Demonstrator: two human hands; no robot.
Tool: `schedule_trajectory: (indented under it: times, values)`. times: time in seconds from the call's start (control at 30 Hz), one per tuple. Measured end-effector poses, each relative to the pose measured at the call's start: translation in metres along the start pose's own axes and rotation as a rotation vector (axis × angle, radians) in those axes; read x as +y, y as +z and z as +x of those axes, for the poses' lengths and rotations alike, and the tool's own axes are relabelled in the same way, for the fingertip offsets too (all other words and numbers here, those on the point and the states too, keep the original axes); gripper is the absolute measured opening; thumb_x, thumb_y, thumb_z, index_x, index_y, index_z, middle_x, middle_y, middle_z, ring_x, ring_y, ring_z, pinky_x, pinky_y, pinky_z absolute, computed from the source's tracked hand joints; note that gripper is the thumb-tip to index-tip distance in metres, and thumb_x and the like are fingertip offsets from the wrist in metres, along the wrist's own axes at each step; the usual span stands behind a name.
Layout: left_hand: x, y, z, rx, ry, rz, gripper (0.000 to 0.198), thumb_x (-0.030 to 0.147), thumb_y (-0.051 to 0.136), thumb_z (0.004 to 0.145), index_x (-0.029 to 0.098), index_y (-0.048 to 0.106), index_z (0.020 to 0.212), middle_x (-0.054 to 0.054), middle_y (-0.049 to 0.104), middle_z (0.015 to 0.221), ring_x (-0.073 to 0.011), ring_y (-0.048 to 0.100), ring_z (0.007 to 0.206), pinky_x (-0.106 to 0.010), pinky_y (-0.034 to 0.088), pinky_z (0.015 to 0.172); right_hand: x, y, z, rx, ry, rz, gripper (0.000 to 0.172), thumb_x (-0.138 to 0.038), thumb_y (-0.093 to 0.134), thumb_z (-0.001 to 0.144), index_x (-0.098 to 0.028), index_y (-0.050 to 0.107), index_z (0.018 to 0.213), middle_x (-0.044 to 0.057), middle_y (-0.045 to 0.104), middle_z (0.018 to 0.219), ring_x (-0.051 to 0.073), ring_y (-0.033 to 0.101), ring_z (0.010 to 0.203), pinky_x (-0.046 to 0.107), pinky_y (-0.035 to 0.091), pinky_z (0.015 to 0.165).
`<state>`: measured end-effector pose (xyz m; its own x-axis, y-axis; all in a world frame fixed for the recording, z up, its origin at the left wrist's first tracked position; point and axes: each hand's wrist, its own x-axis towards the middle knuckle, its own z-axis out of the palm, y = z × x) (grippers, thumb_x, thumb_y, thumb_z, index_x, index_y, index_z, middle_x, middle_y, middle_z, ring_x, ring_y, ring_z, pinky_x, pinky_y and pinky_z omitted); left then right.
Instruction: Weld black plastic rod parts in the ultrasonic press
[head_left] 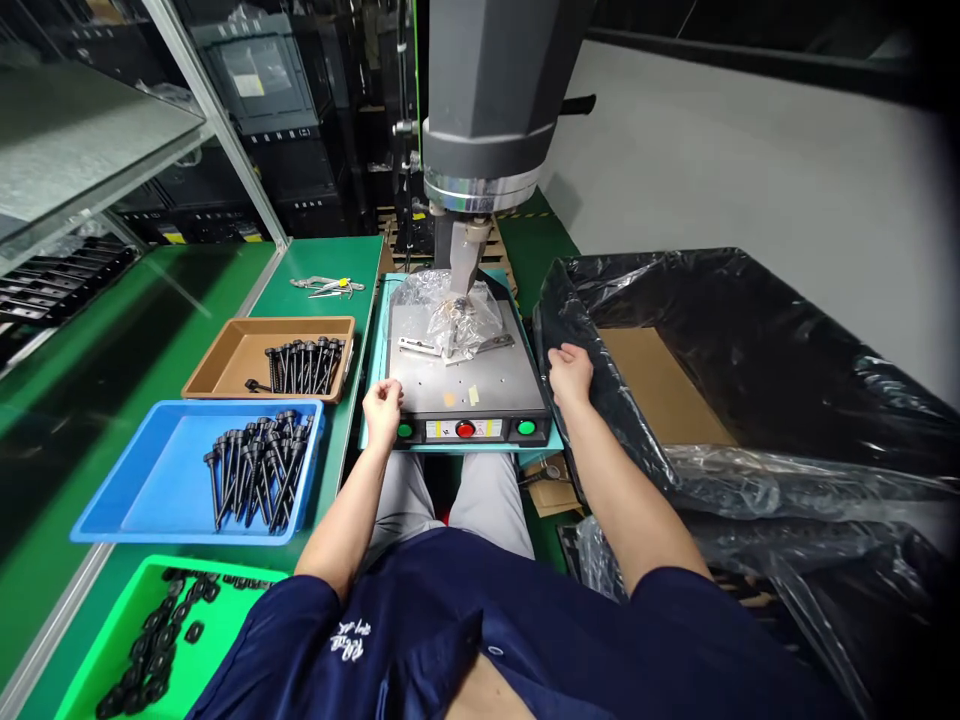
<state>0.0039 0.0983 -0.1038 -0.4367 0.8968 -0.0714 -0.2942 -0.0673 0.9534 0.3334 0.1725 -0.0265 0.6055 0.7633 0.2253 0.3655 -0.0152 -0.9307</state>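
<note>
Press machine (480,150), the largest thing in view, is set at the middle of the green desk (90,340), and its base plate (465,375) carries crumpled clear plastic (450,310) under the horn; the left hand (384,405), loosely curled and holding nothing, is rested by the left green button (406,431), while the right hand (570,370) is laid, fingers bent, on the black liner of the cardboard box (667,390) beside the plate. Black pins are heaped in the blue tray (135,490), more are stood in the brown tray (232,355), and small black rings are gathered in the green tray (112,640), all within the left arm's reach.
</note>
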Motion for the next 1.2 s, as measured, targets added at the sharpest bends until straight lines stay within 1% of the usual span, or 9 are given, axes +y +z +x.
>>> schedule_trajectory:
  times: [0.1, 0.23, 0.37, 0.53, 0.67, 0.8, 0.9, 1.03, 1.2]
  values:
    - [-0.03, -0.028, -0.031, 0.051, 0.09, 0.262, 0.016, 0.034, 0.065, 0.082, 0.019, 0.062, 0.078, 0.0, 0.06, 0.073, -0.0135, 0.056, 0.069, -0.025, 0.047, 0.07, 0.051, -0.034, -0.049, -0.073, -0.259, -0.355, 0.037, -0.028, 0.065, 0.081, -0.015, 0.063, 0.116, 0.016, 0.064, 0.117, 0.028, 0.06, 0.113, 0.049, 0.042, 0.108]
    - [-0.056, -0.04, -0.05, -0.063, 0.043, 0.504, 0.016, 0.035, 0.065, 0.082, 0.02, 0.061, 0.076, 0.0, 0.061, 0.07, -0.0149, 0.056, 0.067, -0.026, 0.044, 0.07, 0.096, -0.058, -0.094, -0.245, -0.346, -0.589, 0.065, -0.038, 0.064, 0.083, -0.013, 0.049, 0.141, 0.022, 0.05, 0.14, 0.035, 0.044, 0.134, 0.054, 0.032, 0.115]
    - [-0.063, -0.04, -0.045, -0.109, 0.042, 0.657, 0.019, 0.035, 0.063, 0.085, 0.022, 0.06, 0.072, 0.001, 0.06, 0.068, -0.0156, 0.054, 0.065, -0.027, 0.04, 0.069, 0.115, -0.064, -0.096, -0.346, -0.316, -0.599, 0.079, -0.045, 0.061, 0.086, -0.015, 0.032, 0.153, 0.022, 0.046, 0.144, 0.035, 0.044, 0.136, 0.052, 0.035, 0.114]
    - [-0.063, -0.041, -0.041, -0.068, -0.007, 0.814, 0.022, 0.04, 0.068, 0.084, 0.024, 0.061, 0.07, -0.001, 0.063, 0.07, -0.0187, 0.055, 0.068, -0.028, 0.034, 0.066, 0.121, -0.068, -0.086, -0.393, -0.365, -0.561, 0.078, -0.051, 0.059, 0.086, -0.016, 0.037, 0.151, 0.021, 0.049, 0.142, 0.034, 0.048, 0.134, 0.048, 0.037, 0.114]
    - [-0.057, -0.04, -0.039, -0.052, -0.078, 0.848, 0.023, 0.041, 0.07, 0.082, 0.025, 0.06, 0.068, -0.001, 0.065, 0.072, -0.02, 0.056, 0.069, -0.029, 0.03, 0.064, 0.124, -0.068, -0.087, -0.335, -0.355, -0.544, 0.075, -0.055, 0.057, 0.086, -0.017, 0.041, 0.149, 0.02, 0.051, 0.14, 0.035, 0.051, 0.131, 0.05, 0.04, 0.112]
    - [-0.037, -0.035, -0.04, -0.11, -0.087, 0.856, 0.025, 0.037, 0.071, 0.08, 0.024, 0.057, 0.063, -0.001, 0.061, 0.065, -0.0195, 0.053, 0.065, -0.029, 0.029, 0.063, 0.126, -0.072, -0.086, -0.399, -0.323, -0.543, 0.079, -0.054, 0.059, 0.084, -0.02, 0.038, 0.152, 0.019, 0.049, 0.144, 0.035, 0.05, 0.132, 0.051, 0.043, 0.109]
    - [-0.019, -0.024, -0.048, -0.176, -0.022, 0.727, 0.025, 0.035, 0.072, 0.078, 0.023, 0.056, 0.062, 0.0, 0.06, 0.062, -0.0181, 0.053, 0.062, -0.029, 0.032, 0.063, 0.127, -0.076, -0.087, -0.451, -0.274, -0.533, 0.085, -0.054, 0.059, 0.082, -0.021, 0.032, 0.156, 0.019, 0.046, 0.149, 0.036, 0.049, 0.133, 0.053, 0.046, 0.106]
    - [-0.002, -0.003, -0.06, -0.292, 0.049, 0.521, 0.024, 0.037, 0.072, 0.077, 0.022, 0.059, 0.064, 0.001, 0.06, 0.061, -0.0157, 0.052, 0.059, -0.028, 0.036, 0.061, 0.127, -0.075, -0.091, -0.422, -0.249, -0.531, 0.088, -0.053, 0.061, 0.081, -0.02, 0.03, 0.156, 0.019, 0.041, 0.154, 0.037, 0.046, 0.137, 0.054, 0.045, 0.107]
    - [0.01, 0.019, -0.055, -0.387, 0.01, 0.323, 0.025, 0.042, 0.072, 0.078, 0.021, 0.062, 0.069, 0.001, 0.059, 0.059, -0.0138, 0.052, 0.055, -0.027, 0.039, 0.058, 0.124, -0.069, -0.095, -0.415, -0.224, -0.488, 0.092, -0.054, 0.06, 0.08, -0.016, 0.029, 0.157, 0.019, 0.036, 0.158, 0.034, 0.038, 0.144, 0.05, 0.035, 0.116]
